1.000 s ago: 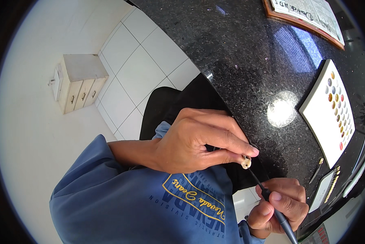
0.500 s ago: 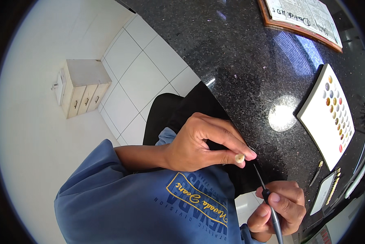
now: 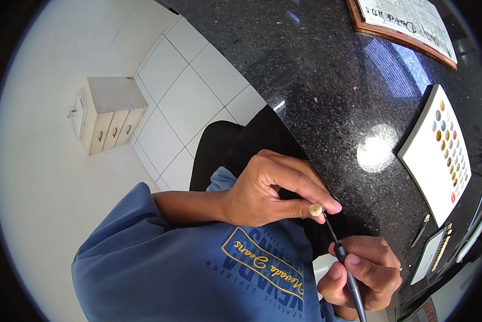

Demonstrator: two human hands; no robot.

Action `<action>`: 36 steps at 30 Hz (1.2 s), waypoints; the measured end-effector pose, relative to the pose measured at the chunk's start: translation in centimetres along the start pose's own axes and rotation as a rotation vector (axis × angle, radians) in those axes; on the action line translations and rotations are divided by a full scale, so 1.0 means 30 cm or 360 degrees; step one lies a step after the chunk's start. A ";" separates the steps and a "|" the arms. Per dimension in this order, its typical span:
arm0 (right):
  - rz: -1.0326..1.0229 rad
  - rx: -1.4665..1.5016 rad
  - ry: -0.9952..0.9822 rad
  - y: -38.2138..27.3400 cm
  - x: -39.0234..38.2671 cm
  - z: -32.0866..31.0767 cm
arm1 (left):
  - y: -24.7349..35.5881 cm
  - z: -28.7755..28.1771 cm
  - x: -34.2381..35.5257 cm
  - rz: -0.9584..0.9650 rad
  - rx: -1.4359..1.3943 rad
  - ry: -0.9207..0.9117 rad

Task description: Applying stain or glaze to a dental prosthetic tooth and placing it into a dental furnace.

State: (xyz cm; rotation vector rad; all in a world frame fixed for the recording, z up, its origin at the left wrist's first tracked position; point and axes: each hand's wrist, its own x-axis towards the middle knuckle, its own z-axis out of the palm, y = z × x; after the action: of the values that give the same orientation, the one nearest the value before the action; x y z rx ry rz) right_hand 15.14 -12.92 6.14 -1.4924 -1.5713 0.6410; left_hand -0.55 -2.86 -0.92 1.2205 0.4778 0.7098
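At the dark granite counter's edge, my left hand (image 3: 270,188) pinches a small cream tooth-shaped piece (image 3: 316,210) between thumb and forefinger. My right hand (image 3: 367,273) is below and right of it, closed round a slim dark grey pen-like tool (image 3: 353,287). The tool's thin tip reaches the small piece, and I cannot tell whether it touches. A white palette (image 3: 423,158) with rows of coloured wells lies to the right. Near its lower corner lie a small tool with a cream tip (image 3: 421,231) and a pale holder with a row of cream tabs (image 3: 426,257).
The black granite counter (image 3: 300,64) curves along the right. A wooden board with paper on it (image 3: 404,24) lies at the top right. A white drawer cabinet (image 3: 109,121) stands on the tiled floor at left. A black seat (image 3: 211,153) shows beside my left arm.
Over the last second the small piece has turned and shifted a little left. My right hand has moved up and left since half a second ago, bringing the tool's tip closer to the piece.
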 end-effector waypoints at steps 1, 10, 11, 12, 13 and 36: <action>-0.0008 0.0011 0.0002 0.002 -0.001 0.000 | 0.000 -0.001 -0.001 0.0006 0.0021 -0.0005; -0.0013 0.0018 -0.0024 0.005 -0.008 -0.006 | -0.001 0.000 -0.001 0.0023 0.0052 -0.0029; 0.0003 0.0044 -0.0004 0.004 -0.010 -0.006 | -0.001 0.000 0.000 0.0024 0.0049 -0.0030; 0.0004 0.0042 -0.0004 0.002 -0.009 -0.006 | -0.001 0.000 0.001 0.0022 0.0051 -0.0034; 0.0011 0.0011 -0.0007 0.001 -0.007 -0.007 | 0.000 0.000 0.002 0.0020 0.0053 -0.0037; -0.0003 0.0005 0.0001 -0.004 -0.010 -0.004 | 0.006 -0.005 0.007 0.0044 0.0148 -0.0016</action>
State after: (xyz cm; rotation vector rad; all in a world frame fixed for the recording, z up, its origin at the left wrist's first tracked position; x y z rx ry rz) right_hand 15.15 -13.25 6.21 -1.4888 -1.5704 0.6416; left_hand -0.55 -2.57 -0.78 1.3193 0.4909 0.7114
